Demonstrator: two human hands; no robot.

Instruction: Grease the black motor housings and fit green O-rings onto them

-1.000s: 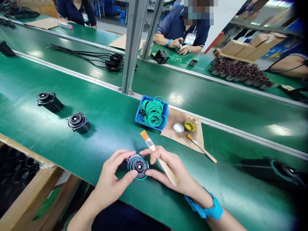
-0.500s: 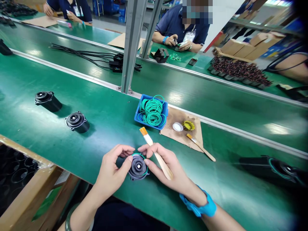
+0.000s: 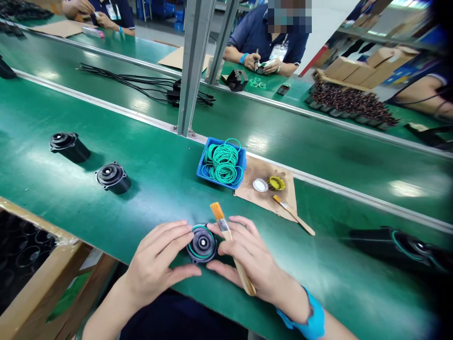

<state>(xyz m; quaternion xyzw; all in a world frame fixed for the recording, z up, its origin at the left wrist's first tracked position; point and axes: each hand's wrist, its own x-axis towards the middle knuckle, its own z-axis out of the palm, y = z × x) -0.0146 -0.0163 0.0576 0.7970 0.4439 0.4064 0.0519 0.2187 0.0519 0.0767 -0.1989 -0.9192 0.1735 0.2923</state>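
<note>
Blk housing (image 3: pixel 203 242) is held upright at the bench's (image 3: pixel 159 189) near edge, ctr of view, between both hands, round face up. Green ring (image 3: pixel 191 251) is seen around its face, most clearly on the L side. Blk housing is cupped by L hand (image 3: pixel 152 264), fingertips at the upper L rim, thumb near the lower rim; how firm that hold is can't be told. Brush (image 3: pixel 222 225) is gripped in R hand (image 3: pixel 247 255), bristles up & away, handle slanted down to the R; thumb & a fingertip are kept by the R side of blk housing.

Badge (image 3: pixel 278 52) is worn by a co-worker (image 3: pixel 244 35) across the line; its text is too small to read.

A stretch of green top lies betw. L hand & two other housings, one farther L (image 3: pixel 72 147), one nearer (image 3: pixel 113 177). Blue bin (image 3: pixel 212 180) w/ loose rings (image 3: pixel 224 163) is set near the metal rail (image 3: pixel 155 123), beyond the hands. Just R of it, cardboard sheet (image 3: pixel 255 170) is laid; white lid (image 3: pixel 260 185) & yellow pot (image 3: pixel 276 183) are placed on it, 2nd brush (image 3: pixel 295 215) partly over its edge. Far R, dark part (image 3: pixel 382 241) w/ a green ring is seen, blurred.
</note>
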